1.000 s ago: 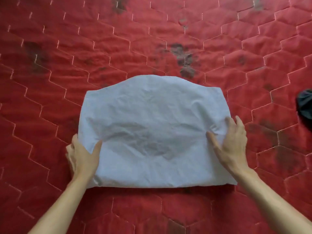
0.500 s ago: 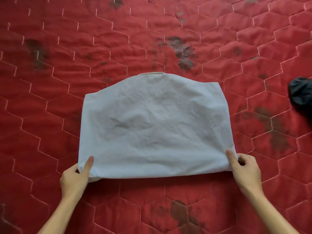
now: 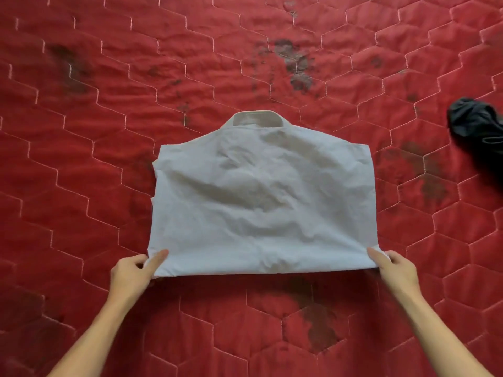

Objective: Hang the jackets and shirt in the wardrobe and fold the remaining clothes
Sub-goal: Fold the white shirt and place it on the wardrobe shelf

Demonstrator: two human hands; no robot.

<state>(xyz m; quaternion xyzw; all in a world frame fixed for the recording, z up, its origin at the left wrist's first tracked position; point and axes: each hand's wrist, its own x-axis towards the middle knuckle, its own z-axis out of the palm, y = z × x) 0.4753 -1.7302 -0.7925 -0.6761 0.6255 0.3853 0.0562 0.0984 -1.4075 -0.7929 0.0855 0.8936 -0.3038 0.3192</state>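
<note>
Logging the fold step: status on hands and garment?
Left hand, right hand pinch near corners of white garment. Spread on red quilt. Black cloth at right edge, apart.

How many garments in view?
2. A white shirt lies folded mid-frame on the red quilt; a dark garment is bunched at the right edge, partly cut off. Others may be out of frame.

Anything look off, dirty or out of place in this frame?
Yes. The red quilt carries dark blotches above the shirt and near the bottom edge, like stains or wear. A black garment lies bunched at the right edge, unfolded. The shirt itself is only wrinkled.
</note>
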